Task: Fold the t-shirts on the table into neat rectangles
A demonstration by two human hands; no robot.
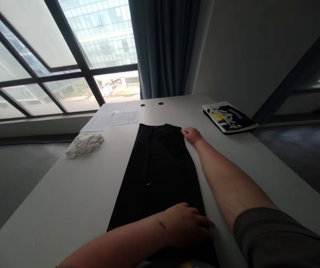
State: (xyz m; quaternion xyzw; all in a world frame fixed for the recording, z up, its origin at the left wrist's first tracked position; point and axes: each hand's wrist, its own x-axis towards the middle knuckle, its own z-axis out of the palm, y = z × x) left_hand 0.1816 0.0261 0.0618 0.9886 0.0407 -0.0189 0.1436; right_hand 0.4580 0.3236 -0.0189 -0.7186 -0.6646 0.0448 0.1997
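- Right grip point(192, 136): narrow, fingertips drawn together on the far right corner of the black garment point(168, 163); we read it as pinching the edge.
- Left grip point(186, 226): laid across the near part of the same garment, fingers reaching its right edge. We cannot tell whether they clasp any fabric.
- Black garment: spread lengthwise on our white desk point(73, 193), between the white cloth and the printed package; its near end runs under our left forearm. We note a small pale mark near its middle.
- Left of it: crumpled white cloth point(85, 145), with paper sheets point(124, 118) beyond.
- Right of it: printed package point(229, 117), black and white with a yellow patch, apart from our right grip.
- Beyond the desk: blue curtain point(164, 48) beside the window point(106, 33).
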